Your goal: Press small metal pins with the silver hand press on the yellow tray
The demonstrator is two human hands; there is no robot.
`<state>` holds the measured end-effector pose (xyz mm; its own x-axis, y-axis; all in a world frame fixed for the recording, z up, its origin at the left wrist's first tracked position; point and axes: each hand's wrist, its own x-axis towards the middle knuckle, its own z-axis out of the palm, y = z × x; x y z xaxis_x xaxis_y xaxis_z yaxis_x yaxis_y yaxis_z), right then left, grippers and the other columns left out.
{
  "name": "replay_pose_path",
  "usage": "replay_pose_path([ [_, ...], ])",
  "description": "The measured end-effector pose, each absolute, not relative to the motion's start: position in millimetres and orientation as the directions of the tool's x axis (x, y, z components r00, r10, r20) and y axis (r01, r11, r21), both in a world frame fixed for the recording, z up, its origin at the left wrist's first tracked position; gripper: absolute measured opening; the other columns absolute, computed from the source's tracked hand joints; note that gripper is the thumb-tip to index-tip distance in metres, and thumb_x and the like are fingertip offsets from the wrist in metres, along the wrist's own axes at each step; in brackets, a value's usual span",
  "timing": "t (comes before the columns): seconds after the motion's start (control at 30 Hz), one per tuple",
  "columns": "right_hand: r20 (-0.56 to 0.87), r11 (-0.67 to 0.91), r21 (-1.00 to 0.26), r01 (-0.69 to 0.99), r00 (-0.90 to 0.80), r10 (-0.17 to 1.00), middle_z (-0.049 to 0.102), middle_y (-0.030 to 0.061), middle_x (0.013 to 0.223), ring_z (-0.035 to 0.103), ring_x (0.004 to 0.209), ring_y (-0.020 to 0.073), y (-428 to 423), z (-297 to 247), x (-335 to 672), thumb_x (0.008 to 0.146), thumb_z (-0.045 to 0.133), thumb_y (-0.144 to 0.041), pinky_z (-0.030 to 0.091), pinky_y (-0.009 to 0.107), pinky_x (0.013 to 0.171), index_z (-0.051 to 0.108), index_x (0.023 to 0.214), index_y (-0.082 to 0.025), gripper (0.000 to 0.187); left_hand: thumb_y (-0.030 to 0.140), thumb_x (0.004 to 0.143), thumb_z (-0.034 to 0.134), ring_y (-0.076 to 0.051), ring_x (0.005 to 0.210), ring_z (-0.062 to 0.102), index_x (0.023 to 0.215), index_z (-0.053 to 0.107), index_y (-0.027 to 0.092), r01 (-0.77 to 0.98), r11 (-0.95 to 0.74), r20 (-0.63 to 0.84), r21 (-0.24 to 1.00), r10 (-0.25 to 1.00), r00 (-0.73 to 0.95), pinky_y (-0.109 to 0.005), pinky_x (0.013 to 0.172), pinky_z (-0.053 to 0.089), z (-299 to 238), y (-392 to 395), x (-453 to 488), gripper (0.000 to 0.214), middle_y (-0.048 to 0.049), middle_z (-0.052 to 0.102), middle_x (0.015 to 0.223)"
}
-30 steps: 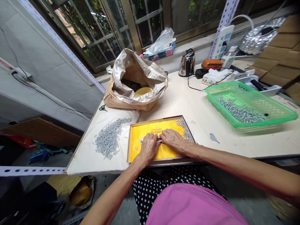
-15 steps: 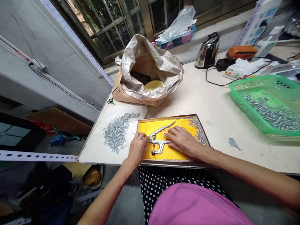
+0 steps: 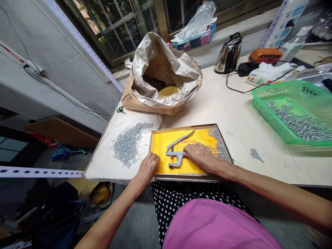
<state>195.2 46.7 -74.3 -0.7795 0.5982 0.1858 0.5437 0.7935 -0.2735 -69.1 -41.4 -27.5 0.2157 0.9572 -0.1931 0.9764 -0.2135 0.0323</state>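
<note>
Two bare hands are apart at a shallow brown tray with thin sides (image 3: 181, 177). Its floor is bright yellow, with red letters (image 3: 190, 141) on it. The left hand (image 3: 148, 168) is at the tray's left edge, near the front corner, with its fingers curled; I can't tell how firmly it grips the edge. The right hand (image 3: 201, 156) is over the middle of the tray. Its fingers touch the end of the lower handle of a silver-grey metal hand tool shaped like pliers (image 3: 178, 157), but how tight they are does not show. The tool is in the tray, between the two hands, and its long top handle points up and away. Lots of little silver metal pins (image 3: 219, 147) lie along the tray's right side. Left of the tray, a big heap of small silver pieces (image 3: 127, 147) sits on a white cloth (image 3: 103, 159). Small dark green scissors (image 3: 120, 110) lie at the back of the cloth, next to a big brown paper sack with a pale inside (image 3: 153, 105). A round yellow dish (image 3: 168, 91) is in the sack. Far to the right, a green plastic basket with holes (image 3: 272, 124) has more silver pieces in it. A shiny metal kettle (image 3: 228, 55) stands behind, near the wall.
</note>
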Motion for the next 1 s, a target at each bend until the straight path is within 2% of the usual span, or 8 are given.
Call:
replay_pose_path([
  [0.1,0.266,0.825,-0.211,0.525,-0.781,0.565,0.06,0.0017,0.086,0.049,0.075,0.0185,43,-72,209,0.103,0.039,-0.015,0.03,0.034,0.075,0.056,0.094,-0.021,0.02,0.008,0.091,0.045,-0.026,0.099,0.057,0.085,0.061,0.019,0.978,-0.145,-0.135,0.151,0.977,0.165,-0.038,0.088,0.049,-27,-39,-67,0.021,-0.0102,0.066,0.096],
  [0.17,0.343,0.844,-0.131,0.52,-0.775,0.53,0.06,0.0027,0.086,0.049,0.075,0.0185,42,-67,216,0.102,0.035,-0.011,0.029,0.034,0.074,0.056,0.094,-0.019,0.024,0.014,0.09,0.051,-0.025,0.095,0.061,0.084,0.063,0.02,0.929,-0.012,-0.088,0.37,0.995,0.048,-0.037,0.087,0.049,-26,-35,-61,0.015,-0.0085,0.069,0.094],
  [0.27,0.426,0.85,-0.045,0.525,-0.759,0.492,0.061,0.0035,0.082,0.048,0.073,0.0183,45,-57,221,0.103,0.033,-0.011,0.027,0.034,0.071,0.057,0.092,-0.018,0.027,0.028,0.084,0.066,-0.021,0.08,0.066,0.082,0.067,0.018,0.585,0.284,-0.25,0.76,0.958,-0.14,-0.032,0.076,0.051,-26,-26,-44,0.011,-0.0063,0.072,0.085],
  [0.33,0.454,0.846,-0.036,0.532,-0.746,0.488,0.061,0.0039,0.081,0.049,0.072,0.0179,47,-53,222,0.103,0.035,-0.012,0.027,0.034,0.07,0.058,0.091,-0.017,0.026,0.037,0.074,0.077,-0.017,0.071,0.066,0.079,0.066,0.016,0.27,0.437,-0.409,0.858,0.899,-0.156,-0.028,0.068,0.049,-28,-19,-31,0.024,-0.0055,0.072,0.077],
  [0.43,0.465,0.84,-0.057,0.539,-0.73,0.5,0.062,0.0042,0.081,0.05,0.072,0.0178,49,-52,222,0.103,0.036,-0.012,0.026,0.034,0.07,0.059,0.091,-0.016,0.026,0.042,0.055,0.092,-0.014,0.064,0.064,0.075,0.064,0.014,-0.035,0.518,-0.517,0.855,0.845,-0.133,-0.024,0.065,0.048,-31,-10,-14,0.045,-0.0039,0.071,0.069],
  [0.6,0.459,0.822,-0.105,0.56,-0.706,0.539,0.062,0.0037,0.08,0.05,0.071,0.0175,49,-57,226,0.104,0.034,-0.016,0.026,0.034,0.068,0.06,0.09,-0.017,0.029,0.038,0.041,0.099,-0.013,0.064,0.066,0.074,0.063,0.012,-0.225,0.532,-0.56,0.816,0.825,-0.082,-0.023,0.066,0.05,-32,-2,-1,0.055,-0.005,0.073,0.071],
  [0.87,0.442,0.793,-0.213,0.571,-0.667,0.6,0.062,0.0032,0.078,0.049,0.068,0.0158,51,-63,235,0.104,0.036,-0.019,0.026,0.033,0.068,0.059,0.089,-0.017,0.028,0.038,0.044,0.098,-0.013,0.063,0.066,0.07,0.062,0.013,-0.144,0.465,-0.479,0.873,0.874,-0.082,-0.022,0.061,0.047,-28,5,5,0.051,-0.0055,0.074,0.07],
  [1.0,0.503,0.836,-0.258,0.484,-0.672,0.544,0.062,0.0012,0.076,0.048,0.065,0.0141,53,-57,246,0.105,0.036,-0.023,0.028,0.032,0.069,0.059,0.09,-0.018,0.028,0.033,0.05,0.097,-0.012,0.065,0.067,0.07,0.063,0.012,-0.113,0.5,-0.497,0.858,0.866,0.058,-0.022,0.066,0.05,-17,7,4,0.045,-0.0051,0.074,0.072],
])
